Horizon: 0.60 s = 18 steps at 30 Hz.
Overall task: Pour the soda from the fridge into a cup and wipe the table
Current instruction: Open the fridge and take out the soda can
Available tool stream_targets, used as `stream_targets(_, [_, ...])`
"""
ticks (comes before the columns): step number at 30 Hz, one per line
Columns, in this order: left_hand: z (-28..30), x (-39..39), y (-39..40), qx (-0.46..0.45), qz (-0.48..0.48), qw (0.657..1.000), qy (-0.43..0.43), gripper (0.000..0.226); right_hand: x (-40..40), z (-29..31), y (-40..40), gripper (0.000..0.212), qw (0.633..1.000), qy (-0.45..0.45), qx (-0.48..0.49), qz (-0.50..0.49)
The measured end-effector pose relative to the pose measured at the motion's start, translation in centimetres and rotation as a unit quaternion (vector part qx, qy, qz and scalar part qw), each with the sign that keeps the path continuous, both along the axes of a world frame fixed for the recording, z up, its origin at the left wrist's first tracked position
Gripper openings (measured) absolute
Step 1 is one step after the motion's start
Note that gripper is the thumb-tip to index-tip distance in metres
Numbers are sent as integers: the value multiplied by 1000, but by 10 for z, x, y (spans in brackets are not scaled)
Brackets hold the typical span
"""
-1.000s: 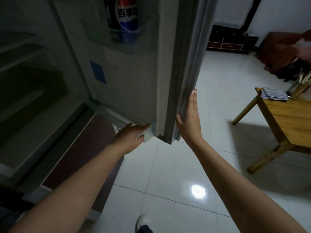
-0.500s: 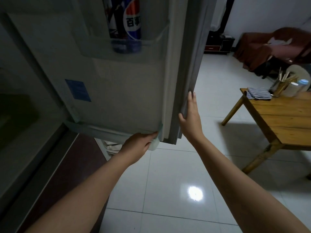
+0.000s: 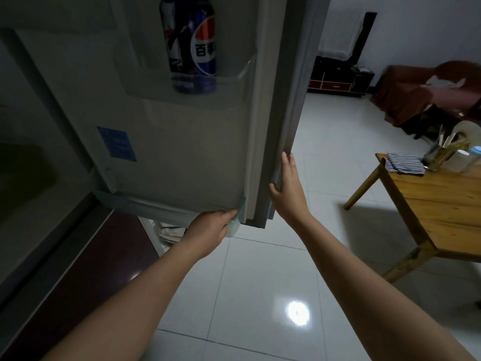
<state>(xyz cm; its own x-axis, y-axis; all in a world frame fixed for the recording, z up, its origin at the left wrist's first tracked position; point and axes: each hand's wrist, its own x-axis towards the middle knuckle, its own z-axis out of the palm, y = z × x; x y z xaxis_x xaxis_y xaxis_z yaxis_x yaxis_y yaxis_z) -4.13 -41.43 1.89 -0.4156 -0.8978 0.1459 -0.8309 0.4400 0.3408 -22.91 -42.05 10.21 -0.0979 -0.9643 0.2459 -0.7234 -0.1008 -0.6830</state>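
The fridge door (image 3: 182,142) stands open in front of me, its inner side facing me. A blue, red and white soda bottle (image 3: 192,45) stands upright in the door's clear shelf, near the top. My left hand (image 3: 210,226) grips the door's bottom corner from below. Flat against the door's outer edge lies my right hand (image 3: 286,191), fingers pointing up. At the right stands a wooden table (image 3: 437,204) with a folded striped cloth (image 3: 404,164) on its far corner. A pale cup (image 3: 462,160) sits beside it.
The dark fridge interior (image 3: 33,165) fills the left. A holder with sticks (image 3: 440,152) stands on the table next to the cloth. A brown couch (image 3: 421,95) and a dark low cabinet (image 3: 338,79) are at the back. White floor tiles (image 3: 260,282) spread below.
The door has swung further open toward me. My view has lifted and turned right, so the bottle sits lower in view and more of the table shows. Both hands stay on the door.
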Motion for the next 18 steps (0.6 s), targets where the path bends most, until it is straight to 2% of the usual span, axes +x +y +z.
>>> stream_targets(3, [10,-4,4,-18,1,1000,1,48,0,4,0,71,1000,10,-20,-3])
stream_targets(8, [44,-8,9,-124,28,991,47,41,0,18,3,71,994,39,-98,5])
stream_targets(12, [83,-9,13,-231,45,970,63,46,1,35,6,71,987,49,-152,15])
stream_targets(18, [136,-9,22,-326,87,937,95,41,4,65,9,69,974,52,-219,23])
